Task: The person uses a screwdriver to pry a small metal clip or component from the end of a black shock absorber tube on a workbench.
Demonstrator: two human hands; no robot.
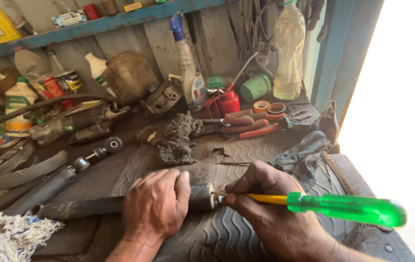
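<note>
My left hand (pixel 155 204) presses down around a dark, greasy shock absorber tube (pixel 86 207) lying across a ribbed rubber mat (pixel 227 233). My right hand (pixel 270 206) grips a screwdriver (pixel 343 207) with a translucent green handle and yellow shank. Its tip sits at the tube's right end, where a light metal ring shows (pixel 213 196). The handle sticks out to the right past my fingers.
A second shock absorber (pixel 62 177) lies to the left. Red-handled pliers (pixel 251 125), a red oil can (pixel 227 101), a spray bottle (pixel 188 68), tape rolls (pixel 268 106), a greasy rag clump (pixel 176 140), bottles and a blue shelf (pixel 100 22) crowd the bench. White rags (pixel 8 237) lie bottom left.
</note>
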